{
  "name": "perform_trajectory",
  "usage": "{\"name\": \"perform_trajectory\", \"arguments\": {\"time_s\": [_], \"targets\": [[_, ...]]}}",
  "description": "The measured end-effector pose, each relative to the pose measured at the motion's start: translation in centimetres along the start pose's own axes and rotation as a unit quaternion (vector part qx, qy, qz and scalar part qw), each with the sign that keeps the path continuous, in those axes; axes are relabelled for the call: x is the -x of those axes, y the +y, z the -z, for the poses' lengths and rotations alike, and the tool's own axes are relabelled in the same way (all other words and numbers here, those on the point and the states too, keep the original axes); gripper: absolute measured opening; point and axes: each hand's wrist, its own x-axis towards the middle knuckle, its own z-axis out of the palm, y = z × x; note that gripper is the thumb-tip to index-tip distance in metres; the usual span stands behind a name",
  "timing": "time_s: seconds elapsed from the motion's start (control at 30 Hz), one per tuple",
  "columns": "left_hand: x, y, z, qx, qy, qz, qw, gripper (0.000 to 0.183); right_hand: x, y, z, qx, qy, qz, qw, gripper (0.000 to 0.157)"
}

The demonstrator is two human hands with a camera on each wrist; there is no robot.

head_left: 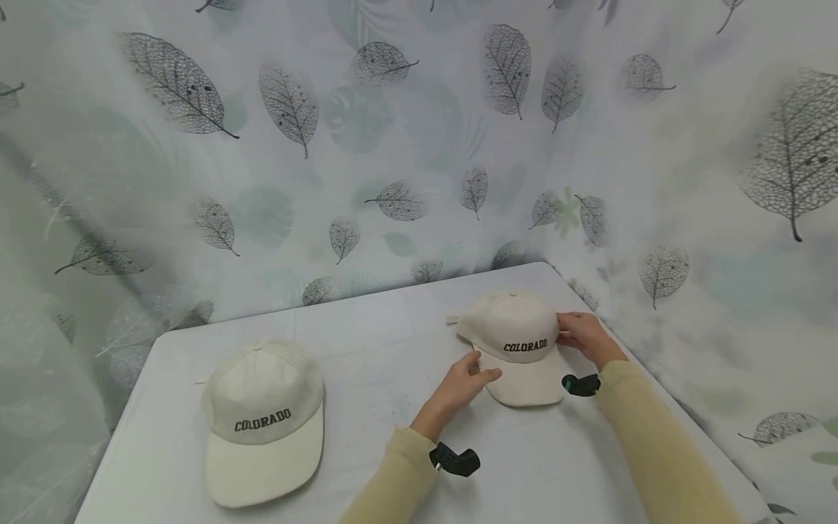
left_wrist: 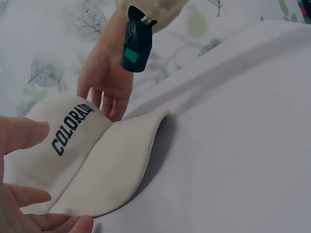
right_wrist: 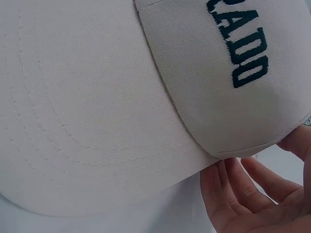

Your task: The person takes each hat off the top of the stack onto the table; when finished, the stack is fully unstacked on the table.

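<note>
A cream baseball cap (head_left: pixel 513 320) with dark COLORADO lettering sits on the right half of the white table, its brim toward me. My left hand (head_left: pixel 460 382) is at the left side of its brim. In the left wrist view, the left fingers (left_wrist: pixel 29 194) reach the brim's edge while the thumb stands apart above the cap. At the other side, my right hand (head_left: pixel 585 336) touches the cap's lower edge. The right wrist view shows these fingers (right_wrist: pixel 243 189) relaxed, fingertips partly hidden under the edge where crown and brim meet.
A second cream COLORADO cap (head_left: pixel 262 422) rests on the left of the white table (head_left: pixel 366 393), brim also toward me. Leaf-patterned cloth (head_left: pixel 406 131) hangs behind the table and along both sides. A black device (head_left: pixel 455 460) is strapped at each wrist.
</note>
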Motion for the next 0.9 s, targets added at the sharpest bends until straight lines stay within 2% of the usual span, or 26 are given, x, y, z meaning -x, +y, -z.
{"name": "perform_trajectory", "arguments": {"time_s": [0.27, 0.33, 0.43, 0.5, 0.6, 0.67, 0.73, 0.8, 0.9], "targets": [[0.3, 0.2, 0.3, -0.027, 0.011, -0.006, 0.9996, 0.073, -0.1, -0.2, -0.3, 0.017, 0.019, -0.013, 1.000, 0.068], [0.5, 0.2, 0.7, -0.030, 0.019, -0.008, 0.9994, 0.072, 0.0, -0.6, -0.5, 0.035, 0.054, -0.005, 0.998, 0.066], [0.9, 0.3, 1.7, -0.035, 0.038, -0.009, 0.9986, 0.067, 0.6, -1.6, -0.9, 0.085, 0.114, 0.034, 0.989, 0.061], [1.3, 0.5, 2.8, -0.035, 0.052, -0.010, 0.9980, 0.062, 1.2, -2.9, -1.8, 0.112, 0.158, 0.073, 0.978, 0.055], [2.2, 1.0, 4.9, -0.025, 0.072, -0.022, 0.9969, 0.053, 2.0, -5.2, -3.5, 0.118, 0.190, 0.141, 0.964, 0.046], [3.1, 1.5, 6.5, -0.010, 0.084, -0.038, 0.9957, 0.048, 2.6, -6.8, -5.2, 0.110, 0.188, 0.182, 0.959, 0.041], [4.1, 2.0, 8.2, 0.009, 0.097, -0.057, 0.9936, 0.044, 3.1, -8.1, -7.1, 0.108, 0.164, 0.217, 0.956, 0.039], [5.4, 2.6, 9.8, 0.029, 0.112, -0.076, 0.9904, 0.043, 3.8, -9.2, -9.2, 0.115, 0.124, 0.243, 0.955, 0.038], [7.4, 3.3, 12.1, 0.053, 0.141, -0.099, 0.9836, 0.041, 4.9, -10.5, -12.6, 0.126, 0.051, 0.255, 0.957, 0.038]]}}
